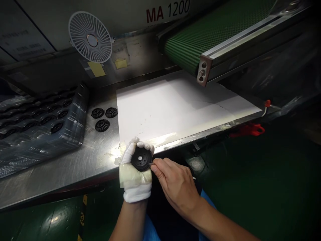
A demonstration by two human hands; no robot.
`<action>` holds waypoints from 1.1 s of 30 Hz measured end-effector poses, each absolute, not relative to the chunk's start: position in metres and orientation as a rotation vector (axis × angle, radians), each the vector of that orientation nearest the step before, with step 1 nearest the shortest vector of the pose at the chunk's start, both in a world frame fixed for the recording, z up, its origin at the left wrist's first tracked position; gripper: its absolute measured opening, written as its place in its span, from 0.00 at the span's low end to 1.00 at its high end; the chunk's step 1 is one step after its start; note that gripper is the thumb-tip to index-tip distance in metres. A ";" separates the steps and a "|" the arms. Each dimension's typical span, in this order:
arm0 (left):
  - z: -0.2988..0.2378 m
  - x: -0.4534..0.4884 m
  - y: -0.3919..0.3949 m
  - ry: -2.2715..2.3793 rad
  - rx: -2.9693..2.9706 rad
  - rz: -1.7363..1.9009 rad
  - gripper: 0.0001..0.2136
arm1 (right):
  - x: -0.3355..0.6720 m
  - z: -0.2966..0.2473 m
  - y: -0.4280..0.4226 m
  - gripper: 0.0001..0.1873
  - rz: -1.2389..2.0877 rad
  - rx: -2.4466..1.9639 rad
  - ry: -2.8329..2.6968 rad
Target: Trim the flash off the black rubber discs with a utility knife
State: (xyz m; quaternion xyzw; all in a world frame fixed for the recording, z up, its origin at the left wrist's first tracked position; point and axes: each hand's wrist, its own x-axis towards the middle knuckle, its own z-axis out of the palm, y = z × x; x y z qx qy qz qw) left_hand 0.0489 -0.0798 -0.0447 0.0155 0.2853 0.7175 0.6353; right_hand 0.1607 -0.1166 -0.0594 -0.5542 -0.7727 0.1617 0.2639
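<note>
Okay, grey mach. housing [105, 20] marked "MA 1200" stands behind the steel bench [75, 160], the ref. point for everything here. Green belt conveyor [213, 40] comes in above the bench's far R side, its metal end bracket [202, 71] overhanging the bench. Dark green floor [263, 190] lies below the bench's near edge. White sheet [170, 107] lies flat on the bench top, centre to R. Black tray stack [42, 127] sits on the bench's L side, rows of round pockets w/ a glossy sheen. Round white fan [90, 36] is mounted behind the bench, L of the belt. Red fitting [247, 130] sits under the bench's R edge. Three loose black ribbed rubber discs [104, 117] sit on the bench b/w tray and sheet, close together, not touching.

Person's L hand [135, 177], in white glove w/ clear tape round the palm, is at the bench's near edge, fingers curled firmly round a black round part [141, 158] w/ centre hole. Bare R hand [177, 187] is just beside it, thumb and index in a narrow pinch on a thin metal tool [150, 164], tip at the part's rim; exact tool type too small to tell.
</note>
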 end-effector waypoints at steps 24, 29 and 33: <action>-0.042 0.047 -0.079 0.744 0.102 1.648 0.06 | 0.157 -0.059 -0.120 0.23 0.414 -1.496 -2.097; -0.044 0.043 -0.079 0.736 0.080 1.656 0.09 | 0.155 -0.060 -0.122 0.24 0.444 -1.451 -2.092; -0.040 0.033 -0.083 0.695 0.120 1.423 0.17 | 0.161 -0.060 -0.119 0.25 0.469 -1.416 -2.077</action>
